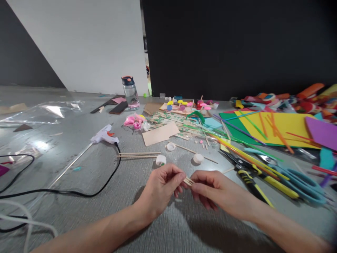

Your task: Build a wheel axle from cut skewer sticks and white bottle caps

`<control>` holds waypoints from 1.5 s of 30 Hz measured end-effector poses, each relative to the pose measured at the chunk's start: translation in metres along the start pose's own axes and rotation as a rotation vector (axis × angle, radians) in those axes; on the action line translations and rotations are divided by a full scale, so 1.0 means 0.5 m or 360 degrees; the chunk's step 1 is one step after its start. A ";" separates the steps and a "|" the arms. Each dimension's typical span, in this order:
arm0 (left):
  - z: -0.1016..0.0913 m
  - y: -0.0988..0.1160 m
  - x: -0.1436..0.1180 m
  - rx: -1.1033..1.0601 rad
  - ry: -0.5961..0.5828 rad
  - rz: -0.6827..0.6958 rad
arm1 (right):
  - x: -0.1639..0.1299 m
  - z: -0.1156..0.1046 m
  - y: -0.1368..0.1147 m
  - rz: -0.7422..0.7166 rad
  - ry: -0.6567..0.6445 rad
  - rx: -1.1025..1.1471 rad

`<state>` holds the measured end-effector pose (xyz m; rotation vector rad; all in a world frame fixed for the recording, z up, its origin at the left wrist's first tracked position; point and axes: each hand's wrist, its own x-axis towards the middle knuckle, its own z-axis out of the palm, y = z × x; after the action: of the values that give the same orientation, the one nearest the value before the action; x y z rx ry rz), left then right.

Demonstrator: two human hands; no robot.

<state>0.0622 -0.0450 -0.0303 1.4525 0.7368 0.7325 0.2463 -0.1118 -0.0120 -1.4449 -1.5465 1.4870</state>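
Note:
Between my two hands is a small bundle of thin wooden sticks (187,181). My left hand (164,186) pinches one end, and the fingers of my right hand (210,189) close round the other end. The bundle is mostly hidden by the fingers, and I cannot tell how many sticks are in it. Just beyond my hands stand a white bottle cap (160,160) and another white cap (198,159). A third, ring-like white cap (171,146) lies a little farther off. Several longer wooden sticks (139,155) lie left of the caps.
A white glue gun (104,135) lies left, its black cord (116,168) curving over the table. Yellow-and-black pliers (252,186) and blue scissors (302,182) are at right. Behind are a pile of skewers (171,119), beige card (160,134), coloured sheets (286,130) and a water bottle (131,92).

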 end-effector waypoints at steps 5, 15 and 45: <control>-0.001 -0.018 0.002 0.0139 -0.0043 0.0029 | 0.007 -0.006 0.003 -0.0026 0.0094 -0.0302; -0.077 0.056 0.013 0.1370 0.0213 0.0643 | 0.015 -0.036 0.047 -0.0370 0.0630 -0.1604; -0.110 0.023 0.045 0.1337 -0.0009 0.0321 | 0.036 -0.117 0.030 -0.0152 0.0666 -0.1386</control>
<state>0.0312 0.0053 -0.0183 2.3122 0.9597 0.5862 0.2996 -0.0782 -0.0171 -1.9287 -2.0287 0.3653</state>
